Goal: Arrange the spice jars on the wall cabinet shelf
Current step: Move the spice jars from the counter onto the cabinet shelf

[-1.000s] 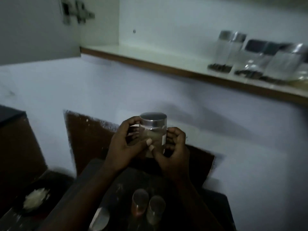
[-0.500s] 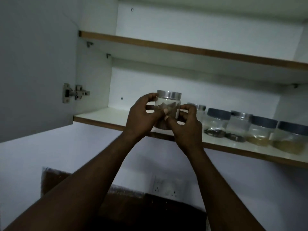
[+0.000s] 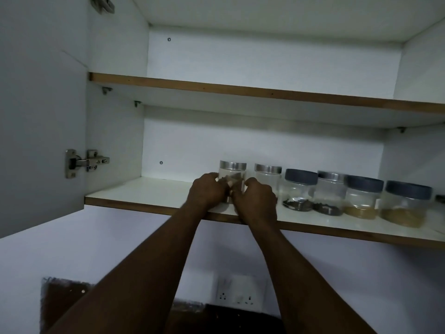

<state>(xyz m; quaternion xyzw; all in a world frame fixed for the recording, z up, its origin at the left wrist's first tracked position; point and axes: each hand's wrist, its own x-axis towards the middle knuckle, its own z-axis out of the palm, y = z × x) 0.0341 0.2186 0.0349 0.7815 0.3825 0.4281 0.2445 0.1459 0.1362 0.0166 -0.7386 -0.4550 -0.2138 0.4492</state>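
Your left hand point(image 3: 208, 189) and right hand point(image 3: 256, 201) both curl round the clear round jar with a silver metal lid point(image 3: 233, 170). There is one hand on each side, with fingers wrapped about the jar's lower half and thumbs close together in front. The jar is upright at the white lower shelf with a brown wood edge point(image 3: 144, 195), a little left of centre. Its base is hidden behind your hands, so you cannot tell whether it rests on the board. Brown pieces show through its clear wall.

Just beside it at three o'clock stands a second silver-lidded clear jar point(image 3: 268, 175). The row runs on towards four o'clock with a clear jar with a dark grey lid point(image 3: 300, 186), then further jars, two holding yellow-brown powder.

At twelve o'clock sits the white upper shelf point(image 3: 216, 88). At nine o'clock a steel hinge point(image 3: 84, 162) joins the open white cabinet door point(image 3: 36, 116). At six o'clock, between your forearms, a white wall socket point(image 3: 240, 292) shows.
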